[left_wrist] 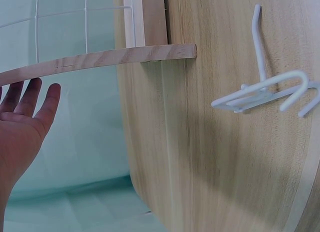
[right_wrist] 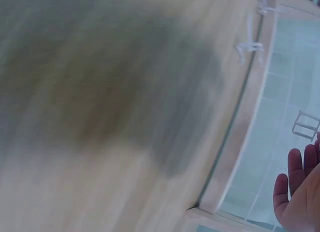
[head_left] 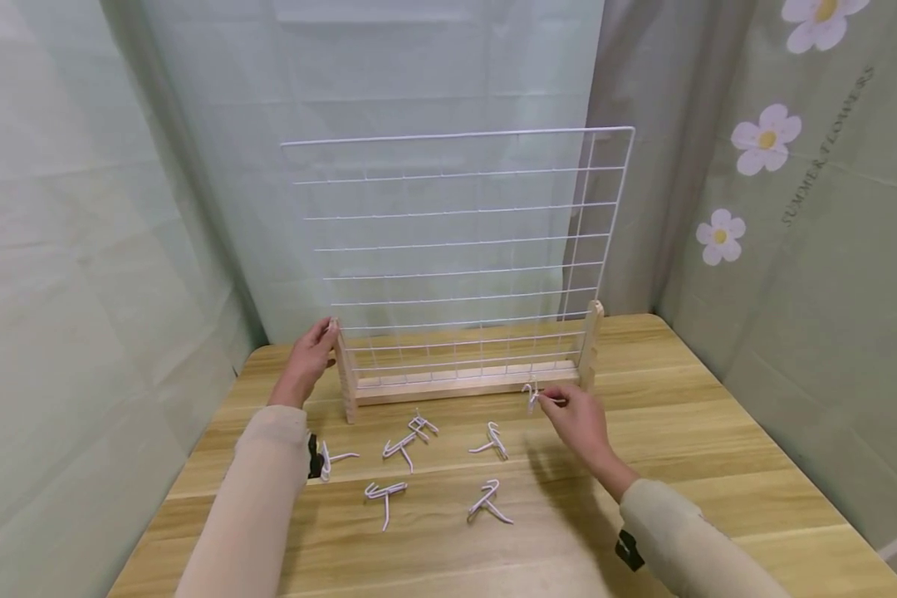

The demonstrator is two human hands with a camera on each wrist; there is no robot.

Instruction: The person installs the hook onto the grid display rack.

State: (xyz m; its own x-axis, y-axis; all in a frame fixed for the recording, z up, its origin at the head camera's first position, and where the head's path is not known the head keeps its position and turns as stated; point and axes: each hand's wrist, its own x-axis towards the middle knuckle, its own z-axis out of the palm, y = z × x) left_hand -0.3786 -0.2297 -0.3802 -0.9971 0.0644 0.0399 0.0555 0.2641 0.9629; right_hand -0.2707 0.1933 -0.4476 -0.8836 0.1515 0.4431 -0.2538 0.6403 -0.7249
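Table point(right_wrist: 100, 117) blurred in right wrist view, right hand point(right_wrist: 300, 192) cut off by edge

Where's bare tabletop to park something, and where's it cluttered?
Bare: the table right of the right hand, out to the right edge, and the near strip below the hooks. Crowded: the loose hooks scattered in front of the wooden rack base, between the two arms.

Both hands reach forward: left hand point(head_left: 310, 359) with fingers extended, right hand point(head_left: 579, 419) fingertips pinched.
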